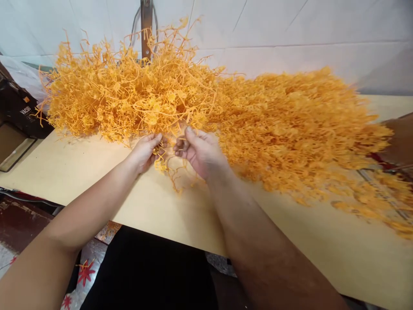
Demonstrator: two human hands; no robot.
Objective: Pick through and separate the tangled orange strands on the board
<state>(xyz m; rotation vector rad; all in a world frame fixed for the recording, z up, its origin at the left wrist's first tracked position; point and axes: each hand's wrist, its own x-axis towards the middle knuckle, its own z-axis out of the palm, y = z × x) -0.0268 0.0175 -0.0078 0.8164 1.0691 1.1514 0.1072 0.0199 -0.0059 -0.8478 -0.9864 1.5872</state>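
Observation:
A large heap of orange plastic flower pieces with thin stems (pixel 129 99) lies along the back of the table. At its front edge my left hand (pixel 145 153) is closed, thumb against fingers, on a small orange plastic flower sprig (pixel 160 164) that hangs below the fingertips. Just to the right, my right hand (pixel 203 153) has its fingers curled and thumb pressed in a pinch. Thin orange strands run close to its fingertips, but what lies in the pinch is too small to make out. Both hands are just above the tabletop, a short gap apart.
A second, denser orange heap (pixel 290 129) spreads over the right side of the pale table (pixel 80 172). A black box (pixel 22 103) stands at the left end. Behind rises a white wall (pixel 274 26) with a brown upright post (pixel 146 30). Red star-shaped pieces (pixel 85 272) lie below.

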